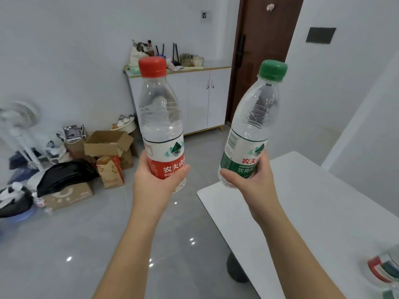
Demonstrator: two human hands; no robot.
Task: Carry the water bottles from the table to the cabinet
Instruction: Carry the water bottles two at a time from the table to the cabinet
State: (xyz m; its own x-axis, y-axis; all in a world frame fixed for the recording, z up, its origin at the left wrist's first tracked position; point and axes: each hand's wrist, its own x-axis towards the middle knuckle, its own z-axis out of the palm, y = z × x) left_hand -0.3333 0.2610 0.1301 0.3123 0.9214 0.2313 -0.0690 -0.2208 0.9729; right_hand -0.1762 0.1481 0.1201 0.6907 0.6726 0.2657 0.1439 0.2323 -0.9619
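1. Water bottles held: two. The red-capped bottle (160, 117) has a red-and-white label and stands upright. The green-capped bottle (254, 117) has a green-and-white label and tilts slightly, cap to the right. Both are clear, capped and raised in the air, well apart from each other.
2. Left hand (151, 182): fingers and thumb wrapped round the lower part of the red-capped bottle, over its label. It is out over the floor, off the table's left edge.
3. Right hand (259, 184): thumb and fingers curled round the base of the green-capped bottle, above the table's far left corner.
4. Table (313, 201): one, white top with rounded corner, at right, on one dark pedestal foot (236, 268). At its near right edge lie more labelled bottles (383, 269), cut off by the frame and blurred; number cannot be told.
5. Cabinet (200, 104): one, white with gold trim, against the far wall behind the bottles. Two small knobs show on its doors. Its top is crowded with jars, a bag and utensils, too small to count.
6. Brown door (263, 50): one, just right of the cabinet.
7. Floor at left: at least three cardboard boxes (108, 143), one black bag (64, 175), one printed paper sack (110, 171), one white standing fan (19, 117).
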